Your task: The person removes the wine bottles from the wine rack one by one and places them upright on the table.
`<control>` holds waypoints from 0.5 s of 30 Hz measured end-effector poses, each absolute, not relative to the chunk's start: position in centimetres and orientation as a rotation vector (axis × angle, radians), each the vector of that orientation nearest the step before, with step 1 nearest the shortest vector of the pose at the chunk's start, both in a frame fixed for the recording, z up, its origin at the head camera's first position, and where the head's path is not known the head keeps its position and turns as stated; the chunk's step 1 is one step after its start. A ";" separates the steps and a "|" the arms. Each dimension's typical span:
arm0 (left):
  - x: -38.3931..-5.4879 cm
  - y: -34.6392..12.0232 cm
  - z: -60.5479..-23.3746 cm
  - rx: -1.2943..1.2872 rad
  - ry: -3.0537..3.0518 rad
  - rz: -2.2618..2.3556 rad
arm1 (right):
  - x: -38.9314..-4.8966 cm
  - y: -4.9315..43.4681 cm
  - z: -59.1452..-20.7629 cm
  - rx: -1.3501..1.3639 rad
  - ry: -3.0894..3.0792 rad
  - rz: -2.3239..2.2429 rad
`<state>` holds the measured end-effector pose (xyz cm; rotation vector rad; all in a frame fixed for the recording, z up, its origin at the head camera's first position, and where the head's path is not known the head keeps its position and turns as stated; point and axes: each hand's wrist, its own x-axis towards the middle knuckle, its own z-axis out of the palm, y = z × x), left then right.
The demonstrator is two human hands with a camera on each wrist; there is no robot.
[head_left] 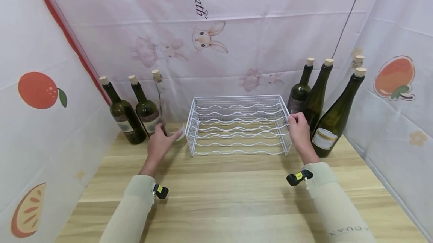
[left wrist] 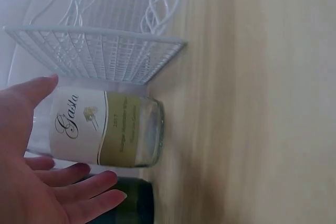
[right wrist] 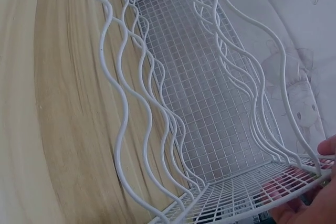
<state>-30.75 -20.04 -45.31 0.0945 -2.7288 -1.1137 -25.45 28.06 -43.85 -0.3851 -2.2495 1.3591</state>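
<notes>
A white wire wine rack (head_left: 191,122) with wavy rails stands on the table. My right hand (head_left: 299,132) grips the top of its right side panel; in the right wrist view fingers show behind the mesh (right wrist: 247,195). My left hand (head_left: 159,145) is at a clear glass bottle (head_left: 169,102) with a cork, just left of the rack. In the left wrist view its thumb lies on one side of the labelled clear bottle (left wrist: 79,124) and its loosely extended fingers on the other. Whether they touch the glass is hard to tell. A dark green bottle (left wrist: 134,198) sits beside those fingers.
Two dark green corked bottles (head_left: 124,119) stand at the left, close to the clear one. Several more bottles, including a dark green one (head_left: 335,119) with a white label, crowd the rack's right side. A printed cloth (head_left: 270,47) hangs behind the wooden table (head_left: 230,198).
</notes>
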 end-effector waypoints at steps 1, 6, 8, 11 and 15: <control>-30.6 -20.2 -45.4 0.077 -2.747 -1.099 | -25.5 28.1 -43.8 -0.384 -2.257 1.350; -29.8 -20.6 -45.9 -0.030 -2.823 -1.001 | -25.5 29.0 -43.5 -0.370 -2.311 1.336; -29.4 -20.6 -46.0 -0.083 -2.847 -0.960 | -25.3 29.7 -43.3 -0.356 -2.348 1.336; -28.9 -20.8 -46.1 -0.169 -2.873 -0.913 | -24.9 30.8 -43.2 -0.314 -2.435 1.271; -28.0 -21.2 -46.1 -0.263 -2.905 -0.844 | -23.7 32.0 -43.5 -0.226 -2.577 1.136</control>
